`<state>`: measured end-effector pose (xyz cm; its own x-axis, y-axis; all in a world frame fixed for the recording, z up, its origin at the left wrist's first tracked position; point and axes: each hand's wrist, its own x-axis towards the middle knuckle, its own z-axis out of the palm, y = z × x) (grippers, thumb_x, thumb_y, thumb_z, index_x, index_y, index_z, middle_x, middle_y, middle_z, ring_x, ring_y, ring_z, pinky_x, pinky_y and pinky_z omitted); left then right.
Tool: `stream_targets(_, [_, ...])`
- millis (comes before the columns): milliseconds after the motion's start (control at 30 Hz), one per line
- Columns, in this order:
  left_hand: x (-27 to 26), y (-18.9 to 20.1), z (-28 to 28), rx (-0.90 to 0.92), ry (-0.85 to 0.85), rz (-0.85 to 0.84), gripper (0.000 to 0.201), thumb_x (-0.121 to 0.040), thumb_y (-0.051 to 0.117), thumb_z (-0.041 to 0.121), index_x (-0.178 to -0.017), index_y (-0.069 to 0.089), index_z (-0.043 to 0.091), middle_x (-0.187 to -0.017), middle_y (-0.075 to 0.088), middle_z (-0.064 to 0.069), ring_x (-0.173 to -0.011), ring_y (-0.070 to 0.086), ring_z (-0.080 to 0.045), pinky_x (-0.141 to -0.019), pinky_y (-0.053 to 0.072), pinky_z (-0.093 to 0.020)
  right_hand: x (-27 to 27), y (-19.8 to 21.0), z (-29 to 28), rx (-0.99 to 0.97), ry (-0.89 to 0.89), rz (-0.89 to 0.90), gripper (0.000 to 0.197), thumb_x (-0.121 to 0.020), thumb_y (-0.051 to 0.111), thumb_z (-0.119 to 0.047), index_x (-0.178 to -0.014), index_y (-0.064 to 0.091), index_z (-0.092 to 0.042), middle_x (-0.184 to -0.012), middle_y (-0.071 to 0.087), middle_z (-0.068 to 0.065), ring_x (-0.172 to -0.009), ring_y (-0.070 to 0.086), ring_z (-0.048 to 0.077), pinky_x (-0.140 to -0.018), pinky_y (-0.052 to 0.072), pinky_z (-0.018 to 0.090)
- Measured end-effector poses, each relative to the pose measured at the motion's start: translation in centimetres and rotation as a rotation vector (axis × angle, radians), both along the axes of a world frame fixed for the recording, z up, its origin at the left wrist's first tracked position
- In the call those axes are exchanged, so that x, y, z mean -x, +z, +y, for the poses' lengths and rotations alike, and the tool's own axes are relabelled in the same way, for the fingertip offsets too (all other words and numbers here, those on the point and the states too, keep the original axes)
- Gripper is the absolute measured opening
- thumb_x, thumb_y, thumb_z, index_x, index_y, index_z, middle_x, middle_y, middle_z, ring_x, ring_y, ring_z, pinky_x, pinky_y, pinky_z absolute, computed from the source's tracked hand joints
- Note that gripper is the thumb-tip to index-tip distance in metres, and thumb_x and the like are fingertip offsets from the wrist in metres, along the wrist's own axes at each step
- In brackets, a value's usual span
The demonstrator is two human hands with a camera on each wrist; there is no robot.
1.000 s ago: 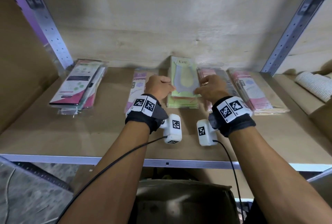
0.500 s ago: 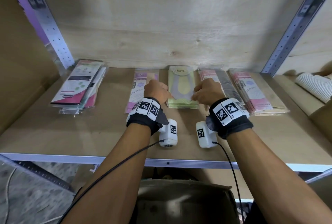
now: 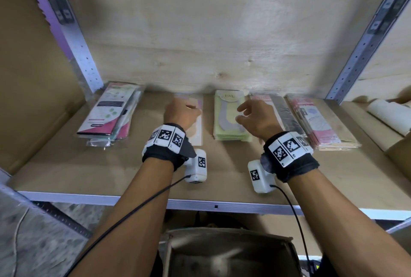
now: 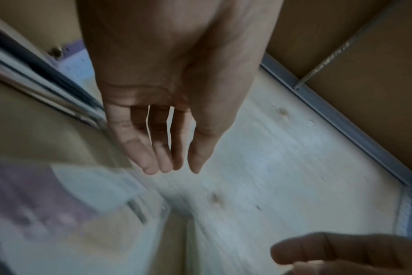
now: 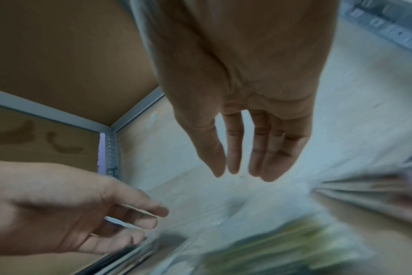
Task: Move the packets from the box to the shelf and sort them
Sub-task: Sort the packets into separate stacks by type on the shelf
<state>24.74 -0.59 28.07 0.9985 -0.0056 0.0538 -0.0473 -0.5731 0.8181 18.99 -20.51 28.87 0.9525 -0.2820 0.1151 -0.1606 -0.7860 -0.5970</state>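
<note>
A stack of green packets (image 3: 230, 119) lies flat in the middle of the wooden shelf (image 3: 111, 165), blurred in the right wrist view (image 5: 282, 247). My left hand (image 3: 181, 113) hovers over a pink packet (image 3: 196, 130) to its left, fingers relaxed and empty (image 4: 169, 163). My right hand (image 3: 253, 116) hovers at the green stack's right edge, fingers straight and holding nothing (image 5: 242, 167). The cardboard box (image 3: 229, 254) sits below the shelf at the bottom of the head view.
A dark-and-pink packet pile (image 3: 106, 114) lies at the shelf's left. Pink and black packets (image 3: 282, 112) and a pink stack (image 3: 315, 121) lie to the right. Metal uprights (image 3: 75, 39) frame the bay. A white roll (image 3: 387, 119) rests in the neighbouring bay.
Both hands laid the green packet flat on its stack, let go of it and drew apart; the left hand moved left over the pink packet, the right lifted slightly.
</note>
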Motion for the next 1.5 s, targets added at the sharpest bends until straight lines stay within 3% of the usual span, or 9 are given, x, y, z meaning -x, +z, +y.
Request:
stream_targets(167, [-0.2,1.4,8.3,-0.032,0.164,-0.044,0.014,-0.088,0.063,0.015,-0.084,0.075,0.020,-0.101,0.076,-0.001,-0.099,0.068,-0.022,-0.084,0.049,-0.023,-0.4,1.0,6.5,-0.335,0.241,0.010,0.010,-0.086,0.067,-0.007,-0.093,0.071,-0.013,-0.080,0.070,0.006,-0.073,0.065,0.020,-0.068,0.053,0.030])
stream_targets(400, [-0.7,1.6,19.0,0.018,0.295,-0.058,0.021,-0.086,0.069,0.024,-0.101,0.077,0.012,-0.107,0.075,-0.007,-0.103,0.068,-0.027,-0.095,0.053,-0.039,-3.7,0.4,19.8,-0.574,0.436,0.231,0.017,-0.092,0.053,0.006,-0.104,0.062,-0.002,-0.078,0.062,0.012,-0.066,0.061,0.022,-0.066,0.057,0.030])
stream_targets(533, [-1.0,1.0,23.4,-0.145,0.227,0.061,0.028,-0.090,0.067,0.034,-0.113,0.069,0.017,-0.113,0.071,-0.006,-0.088,0.060,-0.022,-0.072,0.042,-0.028,-6.2,-0.4,25.4,-0.638,0.453,0.240,0.009,-0.094,0.051,0.004,-0.096,0.055,-0.005,-0.077,0.059,0.017,-0.067,0.061,0.027,-0.083,0.057,0.050])
stream_targets(667, [-0.6,-0.3,25.2,-0.121,0.133,0.156,0.032,-0.093,0.066,0.030,-0.121,0.059,0.016,-0.104,0.065,0.001,-0.070,0.053,-0.003,-0.056,0.034,-0.018,-8.2,-1.7,28.5,-0.632,0.381,0.277,0.025,-0.090,0.059,-0.005,-0.112,0.049,-0.007,-0.074,0.062,0.014,-0.069,0.062,0.030,-0.079,0.058,0.047])
stream_targets(800, [-0.5,-0.8,26.1,-0.112,0.142,0.216,0.041,-0.093,0.065,0.036,-0.123,0.058,0.008,-0.123,0.058,-0.007,-0.103,0.059,-0.023,-0.083,0.044,-0.030,-8.6,-2.7,28.9,-0.491,0.347,0.261,0.034,-0.083,0.067,-0.014,-0.111,0.046,-0.017,-0.085,0.070,0.018,-0.068,0.064,0.030,-0.073,0.058,0.044])
stream_targets(967, [-0.2,-0.5,26.0,-0.132,0.168,0.143,0.024,-0.092,0.064,0.019,-0.071,0.053,0.025,-0.097,0.058,-0.003,-0.092,0.055,-0.023,-0.083,0.042,-0.030,-7.2,-2.3,27.2,-0.714,0.369,0.219,0.039,-0.086,0.065,0.001,-0.119,0.048,-0.010,-0.080,0.058,0.016,-0.052,0.045,0.018,-0.055,0.042,0.034])
stream_targets(1233, [0.9,1.1,23.6,-0.197,0.027,-0.143,0.056,-0.082,0.066,-0.005,-0.129,0.064,0.024,-0.113,0.058,0.005,-0.099,0.051,-0.011,-0.076,0.040,-0.013,-3.5,2.6,21.9,-1.212,0.331,0.160,0.023,-0.096,0.056,-0.003,-0.118,0.062,-0.004,-0.077,0.068,0.005,-0.054,0.055,0.012,-0.055,0.037,0.022])
stream_targets(1400, [2.1,3.0,21.0,-0.222,-0.009,-0.399,0.004,-0.087,0.074,0.021,-0.087,0.072,0.018,-0.085,0.063,0.007,-0.079,0.057,-0.014,-0.065,0.039,-0.016,-1.2,6.2,18.9,-1.320,0.367,0.198,0.013,-0.100,0.053,-0.022,-0.102,0.059,-0.010,-0.086,0.068,0.013,-0.065,0.054,0.018,-0.061,0.036,0.025])
stream_targets(1500, [3.6,4.1,19.1,-0.006,-0.104,-0.486,0.007,-0.091,0.071,0.023,-0.090,0.073,0.030,-0.082,0.070,0.025,-0.082,0.067,0.004,-0.072,0.046,-0.008,-0.2,7.6,16.5,-1.354,0.382,0.147,0.019,-0.102,0.050,-0.030,-0.092,0.055,-0.015,-0.087,0.068,0.011,-0.066,0.057,0.018,-0.062,0.036,0.026])
